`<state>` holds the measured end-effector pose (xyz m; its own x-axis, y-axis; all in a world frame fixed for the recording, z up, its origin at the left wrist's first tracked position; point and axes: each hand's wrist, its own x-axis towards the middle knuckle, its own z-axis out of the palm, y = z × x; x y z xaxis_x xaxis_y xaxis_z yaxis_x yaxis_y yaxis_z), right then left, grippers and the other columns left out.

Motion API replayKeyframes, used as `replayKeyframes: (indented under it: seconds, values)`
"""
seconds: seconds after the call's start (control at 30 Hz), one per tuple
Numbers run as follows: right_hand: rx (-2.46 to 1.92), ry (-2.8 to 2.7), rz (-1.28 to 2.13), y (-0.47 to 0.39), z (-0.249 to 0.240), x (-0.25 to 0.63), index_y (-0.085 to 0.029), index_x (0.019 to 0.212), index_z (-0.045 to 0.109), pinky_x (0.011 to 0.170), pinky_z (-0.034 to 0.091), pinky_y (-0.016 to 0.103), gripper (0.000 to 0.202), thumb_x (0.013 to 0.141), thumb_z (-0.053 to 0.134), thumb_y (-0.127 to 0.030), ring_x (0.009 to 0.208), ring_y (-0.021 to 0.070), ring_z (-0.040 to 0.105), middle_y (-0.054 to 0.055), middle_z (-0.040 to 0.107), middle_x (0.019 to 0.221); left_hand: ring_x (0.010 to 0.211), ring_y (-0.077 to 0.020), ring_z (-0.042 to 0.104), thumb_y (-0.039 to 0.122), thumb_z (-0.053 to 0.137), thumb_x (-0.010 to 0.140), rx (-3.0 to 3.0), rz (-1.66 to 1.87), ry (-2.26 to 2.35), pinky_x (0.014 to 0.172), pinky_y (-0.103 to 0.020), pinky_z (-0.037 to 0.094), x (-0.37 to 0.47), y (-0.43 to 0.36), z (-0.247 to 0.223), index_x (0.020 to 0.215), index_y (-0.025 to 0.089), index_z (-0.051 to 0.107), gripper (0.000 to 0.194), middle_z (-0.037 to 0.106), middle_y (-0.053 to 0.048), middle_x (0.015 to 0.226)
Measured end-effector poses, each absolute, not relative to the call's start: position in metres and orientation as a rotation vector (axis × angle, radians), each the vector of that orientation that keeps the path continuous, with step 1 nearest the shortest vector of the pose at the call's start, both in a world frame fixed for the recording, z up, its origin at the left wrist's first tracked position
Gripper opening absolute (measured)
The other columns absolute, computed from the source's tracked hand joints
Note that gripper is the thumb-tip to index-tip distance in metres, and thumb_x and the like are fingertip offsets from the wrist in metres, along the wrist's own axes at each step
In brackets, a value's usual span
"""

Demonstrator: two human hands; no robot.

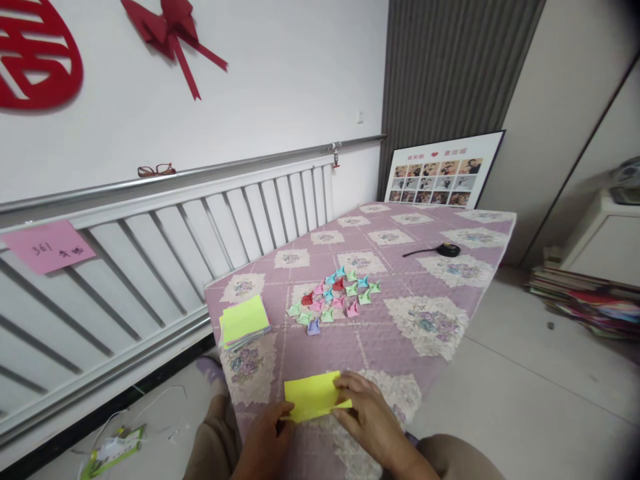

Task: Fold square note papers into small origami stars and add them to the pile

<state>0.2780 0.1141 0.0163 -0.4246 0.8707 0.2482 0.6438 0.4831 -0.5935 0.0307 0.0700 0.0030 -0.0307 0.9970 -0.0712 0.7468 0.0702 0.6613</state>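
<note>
A yellow sheet of paper (313, 396), wider than it is tall, is between my two hands at the near end of the bed-like surface with a purple floral cover (320, 353). My left hand (267, 433) pinches its lower left corner. The fingers of my right hand (367, 417) are closed on the right edge, thumb below and fingertips above. Beyond the sheet sit several small folded paper pieces in green, pink, blue, red and purple (313, 326). To the left lies a stack of coloured paper (245, 321) with a yellow-green sheet on top.
A black object with a thin tail (448, 249) lies at the far right of the cover. A white radiator (270, 213) runs along the left, with a pink note (50, 247) on it. Glasses (157, 170) rest above. A photo board (445, 170) leans at the back.
</note>
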Motion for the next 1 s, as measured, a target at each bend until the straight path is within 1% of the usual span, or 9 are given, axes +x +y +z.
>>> replayKeyframes:
  seconds: [0.13, 0.27, 0.47, 0.53, 0.6, 0.7, 0.8, 0.9, 1.0]
  values:
    - [-1.275, -2.127, 0.490, 0.114, 0.015, 0.276, -0.024, 0.089, 0.068, 0.101, 0.037, 0.044, 0.028, 0.090, 0.047, -0.043, 0.114, 0.0253, 0.053, 0.007, 0.065, 0.111, 0.093, -0.0189, 0.064, 0.023, 0.047, 0.081, 1.684, 0.538, 1.962, 0.084, -0.028, 0.047, 0.039, 0.074, 0.008, 0.119, 0.018, 0.060, 0.040, 0.070, -0.006, 0.099]
    - [-1.377, -2.050, 0.353, 0.115, 0.012, 0.272, -0.023, 0.069, 0.063, 0.095, 0.041, 0.042, 0.030, 0.089, 0.047, -0.040, 0.110, 0.0253, 0.054, 0.006, 0.066, 0.102, 0.084, -0.0162, 0.063, 0.024, 0.046, 0.083, 1.665, 0.518, 1.999, 0.075, -0.023, 0.045, 0.042, 0.079, 0.013, 0.132, 0.018, 0.048, 0.049, 0.067, -0.003, 0.090]
    - [-1.451, -2.071, 0.279, 0.115, 0.012, 0.268, -0.023, 0.067, 0.060, 0.090, 0.043, 0.040, 0.022, 0.086, 0.052, -0.031, 0.110, 0.0260, 0.054, 0.006, 0.065, 0.101, 0.073, -0.0147, 0.061, 0.028, 0.044, 0.085, 1.629, 0.618, 2.021, 0.068, -0.023, 0.045, 0.045, 0.077, 0.014, 0.144, 0.018, 0.026, 0.063, 0.063, 0.002, 0.083]
    - [-1.474, -2.079, 0.284, 0.115, 0.013, 0.268, -0.023, 0.067, 0.060, 0.089, 0.044, 0.039, 0.020, 0.085, 0.053, -0.030, 0.109, 0.0255, 0.054, 0.005, 0.065, 0.101, 0.078, -0.0163, 0.061, 0.028, 0.043, 0.085, 1.678, 0.718, 2.039, 0.072, -0.025, 0.048, 0.042, 0.074, 0.007, 0.142, 0.016, 0.029, 0.060, 0.064, -0.002, 0.090]
    - [-1.486, -2.089, 0.294, 0.115, 0.014, 0.269, -0.023, 0.067, 0.060, 0.089, 0.043, 0.039, 0.019, 0.084, 0.053, -0.029, 0.109, 0.0251, 0.055, 0.004, 0.065, 0.102, 0.093, -0.0202, 0.061, 0.027, 0.042, 0.086, 1.823, 0.807, 2.058, 0.084, -0.031, 0.049, 0.038, 0.070, -0.003, 0.135, 0.015, 0.042, 0.050, 0.063, -0.009, 0.104]
    - [-1.495, -2.102, 0.306, 0.115, 0.015, 0.269, -0.023, 0.068, 0.061, 0.090, 0.043, 0.040, 0.018, 0.084, 0.053, -0.027, 0.108, 0.0249, 0.055, 0.005, 0.065, 0.104, 0.117, -0.0246, 0.053, 0.024, 0.043, 0.088, 2.273, 0.740, 1.861, 0.101, -0.040, 0.042, 0.036, 0.067, -0.017, 0.121, 0.022, 0.059, 0.037, 0.060, -0.011, 0.121]
    - [-1.500, -2.102, 0.295, 0.116, 0.015, 0.268, -0.024, 0.070, 0.063, 0.089, 0.044, 0.040, 0.017, 0.084, 0.053, -0.027, 0.107, 0.0248, 0.056, 0.005, 0.065, 0.105, 0.132, -0.0286, 0.039, 0.026, 0.053, 0.085, 2.599, 0.494, 1.508, 0.109, -0.046, 0.033, 0.045, 0.068, -0.020, 0.134, 0.026, 0.049, 0.049, 0.049, -0.009, 0.139]
    - [-1.486, -2.106, 0.278, 0.116, 0.015, 0.268, -0.024, 0.072, 0.064, 0.088, 0.044, 0.039, 0.018, 0.085, 0.051, -0.028, 0.106, 0.0241, 0.056, 0.006, 0.065, 0.106, 0.138, -0.0345, 0.026, 0.041, 0.061, 0.081, 2.627, 0.315, 1.452, 0.110, -0.053, 0.027, 0.059, 0.073, -0.017, 0.145, 0.021, 0.031, 0.074, 0.030, -0.012, 0.151]
    - [-1.479, -2.116, 0.278, 0.116, 0.014, 0.269, -0.023, 0.072, 0.063, 0.088, 0.044, 0.039, 0.020, 0.086, 0.051, -0.029, 0.106, 0.0241, 0.056, 0.006, 0.065, 0.106, 0.140, -0.0330, 0.022, 0.045, 0.056, 0.083, 2.616, 0.174, 1.453, 0.111, -0.052, 0.023, 0.065, 0.077, -0.019, 0.148, 0.019, 0.023, 0.077, 0.021, -0.012, 0.153]
